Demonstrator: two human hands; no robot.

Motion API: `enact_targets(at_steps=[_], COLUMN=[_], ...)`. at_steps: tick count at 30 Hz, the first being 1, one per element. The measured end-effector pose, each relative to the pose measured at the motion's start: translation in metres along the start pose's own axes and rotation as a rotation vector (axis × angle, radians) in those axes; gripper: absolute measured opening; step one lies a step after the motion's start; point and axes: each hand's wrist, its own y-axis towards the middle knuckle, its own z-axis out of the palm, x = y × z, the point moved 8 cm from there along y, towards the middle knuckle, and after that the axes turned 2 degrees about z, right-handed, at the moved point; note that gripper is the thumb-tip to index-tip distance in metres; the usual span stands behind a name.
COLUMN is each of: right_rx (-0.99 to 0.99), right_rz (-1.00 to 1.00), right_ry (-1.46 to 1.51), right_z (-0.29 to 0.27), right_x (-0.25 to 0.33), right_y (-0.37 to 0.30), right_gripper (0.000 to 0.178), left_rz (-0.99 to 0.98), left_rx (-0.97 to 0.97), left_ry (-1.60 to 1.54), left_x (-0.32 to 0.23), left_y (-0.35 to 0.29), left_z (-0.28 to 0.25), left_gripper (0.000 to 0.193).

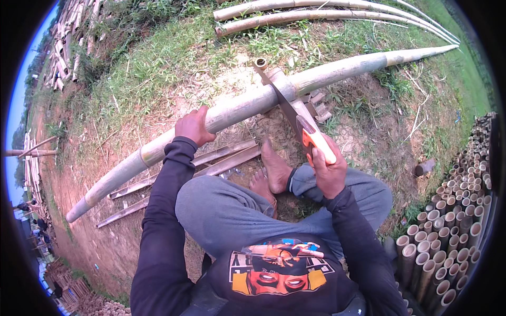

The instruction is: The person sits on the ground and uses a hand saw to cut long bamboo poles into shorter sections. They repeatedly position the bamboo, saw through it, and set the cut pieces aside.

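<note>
A long, thick bamboo pole [242,108] lies across in front of me, slanting up from lower left to upper right. My left hand [195,126] is wrapped over the pole left of its middle and presses on it. In my right hand [330,167] is the orange-and-white handle of a hand saw [289,108]. The saw's dark blade lies across the pole near a joint, its tip reaching past the far side. Beneath the pole by the blade is a short bamboo support [260,63], partly hidden.
Split bamboo strips [229,164] lie between the pole and my bare feet [275,167]. Beyond are more long bamboo poles [295,18] on grass. Many cut bamboo tubes [437,253] stand packed at the right. A bamboo pile [66,45] sits far left, and a short offcut [424,167] lies at right.
</note>
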Motion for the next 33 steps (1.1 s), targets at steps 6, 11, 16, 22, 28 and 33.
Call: enact_targets(at_steps=[6, 11, 16, 22, 28, 33], right_rx=[0.064, 0.01, 0.025, 0.033, 0.032, 0.06], right_rz=[-0.091, -0.011, 0.035, 0.002, -0.025, 0.113], right_ry=[0.111, 0.055, 0.007, 0.06, 0.06, 0.024], right_z=[-0.034, 0.065, 0.009, -0.05, 0.067, -0.014], right_x=[0.036, -0.032, 0.0, 0.032, -0.044, 0.01], right_y=[-0.043, 0.095, 0.017, -0.064, 0.105, -0.014], right_gripper=[0.045, 0.035, 0.038, 0.043, 0.037, 0.041], left_rz=[-0.019, -0.01, -0.034, -0.011, -0.06, -0.055], left_rx=[0.014, -0.004, 0.057, -0.01, 0.076, 0.101], left_ry=[0.032, 0.034, 0.052, 0.029, 0.008, 0.023], left_x=[0.002, -0.002, 0.0, 0.003, 0.002, 0.0], left_y=[0.006, 0.0, 0.001, 0.006, 0.002, -0.002], left_z=[0.01, 0.001, 0.001, 0.01, 0.001, 0.002], left_gripper=[0.077, 0.077, 0.084, 0.074, 0.089, 0.088])
